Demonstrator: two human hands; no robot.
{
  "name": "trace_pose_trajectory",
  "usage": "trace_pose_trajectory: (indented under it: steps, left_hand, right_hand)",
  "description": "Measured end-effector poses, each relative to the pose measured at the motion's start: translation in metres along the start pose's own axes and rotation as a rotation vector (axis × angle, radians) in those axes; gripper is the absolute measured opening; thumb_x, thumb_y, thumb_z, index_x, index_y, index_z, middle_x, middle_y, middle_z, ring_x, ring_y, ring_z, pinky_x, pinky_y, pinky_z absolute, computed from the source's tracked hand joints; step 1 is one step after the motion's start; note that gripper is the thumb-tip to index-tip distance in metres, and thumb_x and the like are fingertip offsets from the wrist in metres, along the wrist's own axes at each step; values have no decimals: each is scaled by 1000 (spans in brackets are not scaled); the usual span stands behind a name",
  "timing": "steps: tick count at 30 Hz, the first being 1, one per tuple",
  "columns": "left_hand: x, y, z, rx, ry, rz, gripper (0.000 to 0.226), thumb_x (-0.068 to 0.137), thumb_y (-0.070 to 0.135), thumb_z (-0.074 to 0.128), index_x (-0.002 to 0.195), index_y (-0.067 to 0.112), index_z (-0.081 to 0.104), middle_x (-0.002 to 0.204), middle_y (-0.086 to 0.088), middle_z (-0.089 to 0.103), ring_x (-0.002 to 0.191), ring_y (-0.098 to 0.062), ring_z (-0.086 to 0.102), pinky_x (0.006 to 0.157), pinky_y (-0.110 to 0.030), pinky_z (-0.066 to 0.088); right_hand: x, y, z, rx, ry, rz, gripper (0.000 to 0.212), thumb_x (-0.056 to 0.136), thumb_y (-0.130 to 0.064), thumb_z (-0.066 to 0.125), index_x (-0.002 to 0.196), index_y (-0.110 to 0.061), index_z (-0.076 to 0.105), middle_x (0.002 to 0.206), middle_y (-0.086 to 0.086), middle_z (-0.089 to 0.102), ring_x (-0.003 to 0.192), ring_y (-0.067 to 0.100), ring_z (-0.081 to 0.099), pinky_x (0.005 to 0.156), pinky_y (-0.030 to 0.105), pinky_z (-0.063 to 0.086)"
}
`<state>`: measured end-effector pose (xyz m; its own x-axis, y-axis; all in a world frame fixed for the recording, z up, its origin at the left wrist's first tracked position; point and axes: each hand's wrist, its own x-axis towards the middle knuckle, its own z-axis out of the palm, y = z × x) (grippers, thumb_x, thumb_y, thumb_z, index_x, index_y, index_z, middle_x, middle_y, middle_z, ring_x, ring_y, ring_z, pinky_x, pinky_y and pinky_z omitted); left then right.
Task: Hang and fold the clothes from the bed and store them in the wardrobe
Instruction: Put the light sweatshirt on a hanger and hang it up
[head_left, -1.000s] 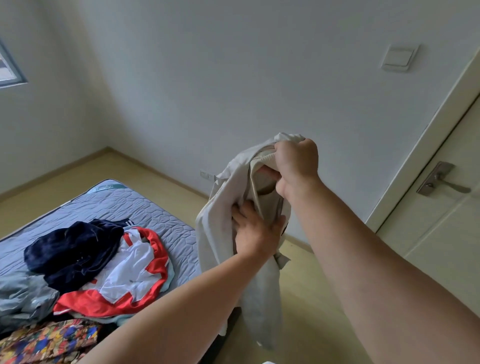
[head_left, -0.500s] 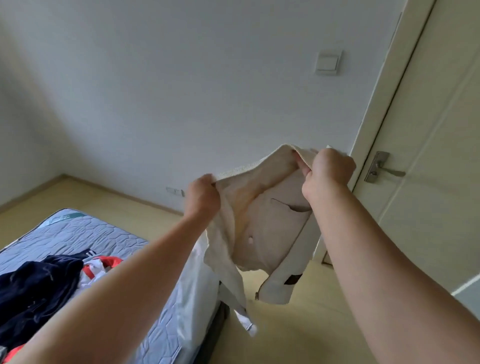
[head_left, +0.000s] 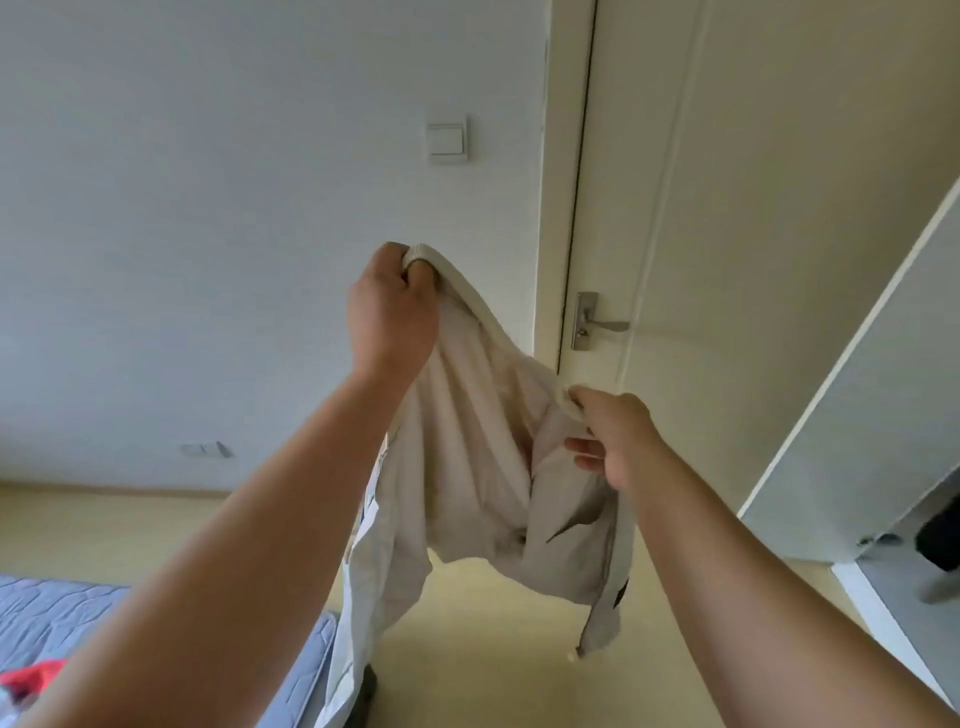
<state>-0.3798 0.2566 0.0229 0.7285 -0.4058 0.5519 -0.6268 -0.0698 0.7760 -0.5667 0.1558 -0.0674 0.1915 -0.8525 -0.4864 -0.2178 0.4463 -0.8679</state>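
A cream-coloured garment (head_left: 483, 467) hangs in the air in front of me, spread between both hands by its ribbed edge. My left hand (head_left: 389, 312) grips that edge high up in a fist. My right hand (head_left: 613, 441) pinches the same edge lower and to the right. The cloth droops below, one part trailing down past the bed's corner. The bed (head_left: 62, 618) with its grey quilted mattress shows at the lower left, with a bit of red clothing (head_left: 36, 678) on it. A white wardrobe door (head_left: 857, 389) stands open at the right edge.
A closed cream door (head_left: 753, 208) with a metal handle (head_left: 597, 325) is straight ahead. A light switch (head_left: 448, 140) sits on the white wall. Pale wooden floor (head_left: 493, 649) lies between bed and door. Something dark (head_left: 940, 535) shows behind the wardrobe door.
My view has swung right, from the bed toward the door and wardrobe. My left hand has moved from the bunched cloth up to its edge, my right has dropped, and the garment is spread out.
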Motion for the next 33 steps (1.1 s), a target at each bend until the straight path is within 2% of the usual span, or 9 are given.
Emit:
trace_pose_trajectory:
  steps: [4,7,11,14,17,22,25,28,33]
  left_hand:
    - [-1,24,60,-121,-110,7,12,77,26,51,68,27,59,58,21,57,55,-1,50,52,-22,39]
    - [-4,37,114,-227,-209,23,10,74,28,57,76,31,66,63,24,62,59,1,57,53,-16,42]
    - [-14,55,189,-309,-386,87,10,75,28,60,80,32,68,68,28,64,64,4,60,49,-8,38]
    - [-16,68,242,-364,-565,126,8,77,26,63,82,30,68,62,25,61,55,1,56,47,-10,35]
    - [-15,77,296,-423,-732,181,6,82,25,63,84,30,66,63,24,61,54,-2,55,49,-13,37]
    - [-44,94,384,-480,-1050,133,22,92,29,56,74,16,59,58,14,50,58,-12,45,55,-28,39]
    - [-71,117,422,-540,-1176,29,32,91,29,54,73,3,51,62,4,40,60,-15,34,55,-31,34]
    - [-95,148,454,-605,-1292,-34,36,89,27,55,56,15,46,54,10,33,54,-11,29,50,-27,28]
    - [-141,209,505,-681,-1453,-127,27,84,35,60,74,10,66,67,-1,52,64,-16,46,61,-33,41]
  right_hand:
    - [26,12,-32,-133,155,-38,98,83,-55,70,156,-21,14,143,12,48,115,32,60,88,42,56]
    - [42,13,-53,17,46,-242,75,82,-39,57,153,-33,33,145,3,52,122,24,58,100,45,50]
    - [76,8,-77,-359,66,-314,43,77,-27,55,119,-29,64,100,-6,71,91,18,67,75,36,52]
    - [119,12,-105,-696,210,-189,24,92,-25,53,107,-12,67,104,9,69,100,33,65,85,41,53]
    - [147,7,-141,-707,475,54,20,96,-34,42,100,-22,57,102,0,55,118,33,51,90,37,37]
    - [145,-22,-212,-411,920,-52,37,97,-35,34,79,-13,57,81,4,59,85,29,58,82,40,46]
    - [124,-33,-249,-9,983,-210,28,90,-36,43,70,-19,53,70,0,54,74,24,53,71,38,47]
    - [115,-36,-281,148,982,-258,24,84,-39,58,70,-20,52,59,-9,48,56,11,47,57,32,39]
    - [114,-16,-349,163,973,-260,58,68,-64,80,113,-39,54,99,-15,66,88,4,66,77,28,55]
